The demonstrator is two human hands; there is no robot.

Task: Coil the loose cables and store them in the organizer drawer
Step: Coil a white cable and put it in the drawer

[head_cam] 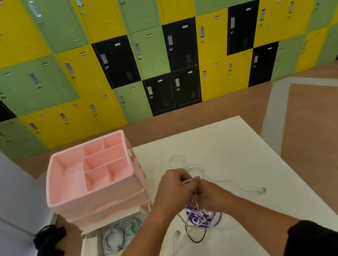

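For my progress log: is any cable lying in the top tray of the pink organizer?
No, the top tray has only bare pink plastic in its compartments.

Forearms outstretched, left hand (176, 189) and right hand (207, 191) meet, fingers curled, seemingly pinching a cable (187, 180).

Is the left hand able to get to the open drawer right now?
Probably yes: the drawer lies open beside the left hand, nothing between, though that hand holds a white cable.

Organizer (98, 192): pink plastic, matt, smooth. Bench (222, 141): white, smooth, low sheen. Lockers (148, 41): painted metal, satin, with bright metal handles. Floor (321, 123): wood-look. Cables (225, 182): thin, pale, smooth plastic sheath.
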